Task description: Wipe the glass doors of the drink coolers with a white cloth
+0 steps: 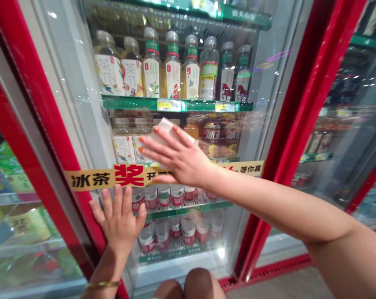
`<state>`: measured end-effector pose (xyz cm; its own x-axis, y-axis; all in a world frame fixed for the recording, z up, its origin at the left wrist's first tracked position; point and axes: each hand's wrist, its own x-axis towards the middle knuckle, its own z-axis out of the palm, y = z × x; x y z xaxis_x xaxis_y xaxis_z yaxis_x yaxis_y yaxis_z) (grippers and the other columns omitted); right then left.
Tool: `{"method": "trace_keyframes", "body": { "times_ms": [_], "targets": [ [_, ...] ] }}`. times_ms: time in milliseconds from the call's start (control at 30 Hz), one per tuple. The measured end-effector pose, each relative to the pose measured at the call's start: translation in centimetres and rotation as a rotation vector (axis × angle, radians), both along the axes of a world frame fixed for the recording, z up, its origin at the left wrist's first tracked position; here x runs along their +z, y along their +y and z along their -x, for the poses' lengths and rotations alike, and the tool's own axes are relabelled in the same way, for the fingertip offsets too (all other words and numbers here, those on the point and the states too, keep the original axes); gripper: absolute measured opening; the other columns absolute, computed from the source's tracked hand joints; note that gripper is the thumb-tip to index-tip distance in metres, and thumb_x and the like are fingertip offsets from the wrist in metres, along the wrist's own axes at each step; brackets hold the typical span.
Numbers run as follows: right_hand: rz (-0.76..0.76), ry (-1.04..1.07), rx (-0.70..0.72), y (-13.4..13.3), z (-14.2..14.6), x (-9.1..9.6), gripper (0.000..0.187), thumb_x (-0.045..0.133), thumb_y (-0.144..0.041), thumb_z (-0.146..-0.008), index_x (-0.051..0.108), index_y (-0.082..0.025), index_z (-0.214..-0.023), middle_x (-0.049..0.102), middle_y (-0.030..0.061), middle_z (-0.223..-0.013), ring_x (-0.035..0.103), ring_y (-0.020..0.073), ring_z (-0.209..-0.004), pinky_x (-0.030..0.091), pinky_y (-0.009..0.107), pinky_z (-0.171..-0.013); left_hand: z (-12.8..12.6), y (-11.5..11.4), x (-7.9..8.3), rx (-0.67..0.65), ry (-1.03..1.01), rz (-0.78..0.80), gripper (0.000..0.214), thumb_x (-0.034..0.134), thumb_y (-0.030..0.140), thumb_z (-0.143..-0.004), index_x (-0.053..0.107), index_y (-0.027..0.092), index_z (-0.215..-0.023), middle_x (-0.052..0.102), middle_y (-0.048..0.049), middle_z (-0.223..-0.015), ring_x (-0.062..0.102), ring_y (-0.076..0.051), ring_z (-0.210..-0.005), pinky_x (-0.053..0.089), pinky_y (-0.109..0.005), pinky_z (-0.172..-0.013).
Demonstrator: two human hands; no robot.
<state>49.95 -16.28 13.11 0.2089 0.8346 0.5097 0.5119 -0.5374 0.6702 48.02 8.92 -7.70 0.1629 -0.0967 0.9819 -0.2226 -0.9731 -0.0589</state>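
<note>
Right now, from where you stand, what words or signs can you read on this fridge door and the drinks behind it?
"冰茶" and "奖": yellow strip on the glass door
"等你赢": same strip, right end, past the right hand, which hides the middle
"农夫山泉": top green shelf edge
"茶": labels of the top-shelf bottles
"冰": drink packs on the middle shelf
Shelf price tags: too blurred to read

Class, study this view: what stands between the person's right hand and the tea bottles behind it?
The glass door of the drinks cooler stands in the way: the right hand rests on its outside, over a pale folded wipe, while the tea bottles stand on shelves behind the glass.
</note>
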Motion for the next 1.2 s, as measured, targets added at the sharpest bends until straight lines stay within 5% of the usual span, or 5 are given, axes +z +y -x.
{"method": "trace_keyframes", "body": {
  "times_ms": [300, 500, 767, 1000, 1200],
  "targets": [
    [0.157, -0.008, 0.106, 0.0, 0.0, -4.7, 0.082, 0.027, -0.077, -0.109, 0.028, -0.029, -0.176, 0.023, -0.0088, -0.184, 0.013, 0.0201, -0.174, 0.016, 0.046, -0.144, 0.0, 0.3, 0.0, 0.014, 0.006, -0.006, 0.09, 0.064, 0.033, -0.101, 0.018, 0.027, -0.178, 0.017, -0.0096, -0.184, 0.002, -0.03, -0.175, 0.001, -0.07, -0.14],
    [-0.664, -0.045, -0.219, -6.4, -1.5, 0.7, 0.084, 0.031, -0.069, -0.112, 0.013, -0.021, -0.179, 0.011, 0.0089, -0.187, 0.001, 0.0416, -0.173, 0.006, 0.076, -0.136, 0.1, 0.0, 0.1, 0.012, 0.008, 0.0, 0.092, 0.066, 0.032, -0.1, 0.017, 0.029, -0.178, 0.016, -0.0076, -0.185, 0.0, -0.027, -0.175, -0.002, -0.065, -0.142],
    [-0.159, -0.101, 0.04, -8.5, -1.4, -10.6, 0.083, 0.043, -0.078, -0.106, 0.032, -0.033, -0.174, 0.03, -0.0079, -0.183, 0.001, 0.0268, -0.175, -0.001, 0.055, -0.143, -0.2, -0.2, 0.3, 0.037, -0.051, -0.021, 0.085, 0.064, 0.035, -0.104, 0.023, 0.021, -0.177, 0.021, -0.0111, -0.184, 0.004, -0.027, -0.175, -0.003, -0.055, -0.143],
    [-0.864, -0.085, -0.285, -11.6, -2.1, -9.2, 0.085, 0.038, -0.057, -0.112, 0.005, -0.015, -0.179, 0.005, 0.0162, -0.187, -0.011, 0.0418, -0.172, 0.008, 0.081, -0.134, -0.1, -0.3, 0.4, 0.046, -0.068, -0.03, 0.085, 0.065, 0.034, -0.103, 0.024, 0.019, -0.177, 0.02, -0.0116, -0.184, 0.005, -0.028, -0.175, -0.002, -0.053, -0.143],
    [-0.309, -0.115, -0.017, -10.0, 0.2, -18.9, 0.057, 0.048, -0.073, -0.106, 0.063, -0.045, -0.153, 0.044, -0.0171, -0.174, -0.003, 0.0176, -0.174, -0.003, 0.042, -0.144, -0.1, -0.3, 0.5, 0.049, -0.084, -0.058, 0.086, 0.066, 0.032, -0.102, 0.027, 0.015, -0.176, 0.023, -0.0145, -0.183, 0.008, -0.031, -0.175, -0.002, -0.053, -0.143]
  ]
}}
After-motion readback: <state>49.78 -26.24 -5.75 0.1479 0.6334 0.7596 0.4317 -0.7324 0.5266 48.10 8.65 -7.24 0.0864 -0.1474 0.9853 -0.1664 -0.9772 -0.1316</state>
